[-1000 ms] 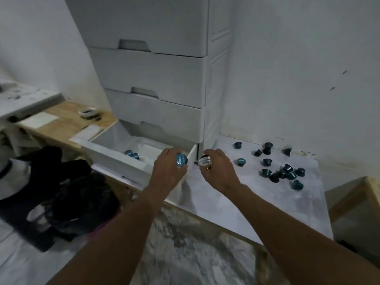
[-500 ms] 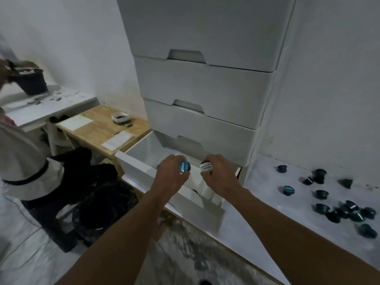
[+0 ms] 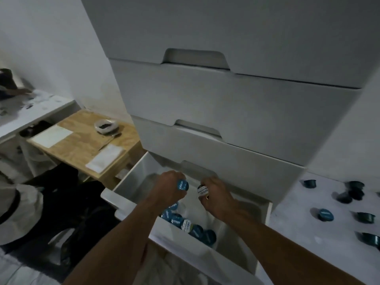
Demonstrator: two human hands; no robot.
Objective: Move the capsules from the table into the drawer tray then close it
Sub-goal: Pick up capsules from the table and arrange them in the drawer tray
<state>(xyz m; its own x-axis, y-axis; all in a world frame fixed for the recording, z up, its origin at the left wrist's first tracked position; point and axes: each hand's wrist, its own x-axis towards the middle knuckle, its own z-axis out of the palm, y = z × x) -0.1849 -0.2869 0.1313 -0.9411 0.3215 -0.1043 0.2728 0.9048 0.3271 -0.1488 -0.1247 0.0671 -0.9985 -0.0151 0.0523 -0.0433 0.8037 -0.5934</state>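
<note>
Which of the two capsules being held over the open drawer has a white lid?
The one in the right hand: the white-lidded capsule bears dark print, while the left hand holds a blue-lidded capsule.

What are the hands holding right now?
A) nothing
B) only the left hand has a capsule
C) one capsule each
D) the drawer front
C: the left hand pinches a blue-lidded capsule and the right hand a white-lidded capsule, both over the open drawer.

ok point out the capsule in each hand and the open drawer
blue-lidded capsule [image 3: 182,185]: head view, its lid, in left hand [image 3: 168,188]
white-lidded capsule [image 3: 203,190]: head view, its lid, in right hand [image 3: 216,200]
open drawer [image 3: 133,179]: head view, inner left wall
</note>
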